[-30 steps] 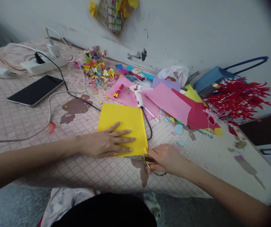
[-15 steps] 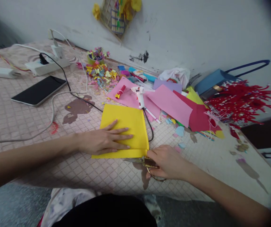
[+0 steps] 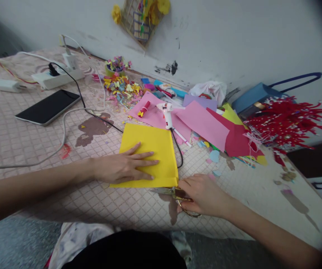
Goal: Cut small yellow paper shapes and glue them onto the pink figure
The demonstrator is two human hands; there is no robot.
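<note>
A yellow sheet (image 3: 152, 140), which looks like paper or thin foam, lies on the table with a crease or narrow fold along its near edge. My left hand (image 3: 124, 166) rests flat on it, fingers spread. By the sheet's near right corner, my right hand (image 3: 202, 194) is closed around the gold handles of a pair of scissors (image 3: 165, 191). The blades point left, just below the sheet's near edge. Whether my right fingertips also touch the corner, I cannot tell.
Beyond the sheet lie a white glue gun (image 3: 166, 114), pink sheets (image 3: 205, 121) and paper scraps (image 3: 121, 87). A phone (image 3: 48, 106) and a power strip (image 3: 57, 76) with cables are on the left. Red beaded stems (image 3: 287, 121) stand at the right.
My right hand and the scissors have shifted slightly right, and more of the blades shows. The fold at the sheet's near edge looks flatter. My left hand stays in place on the sheet.
</note>
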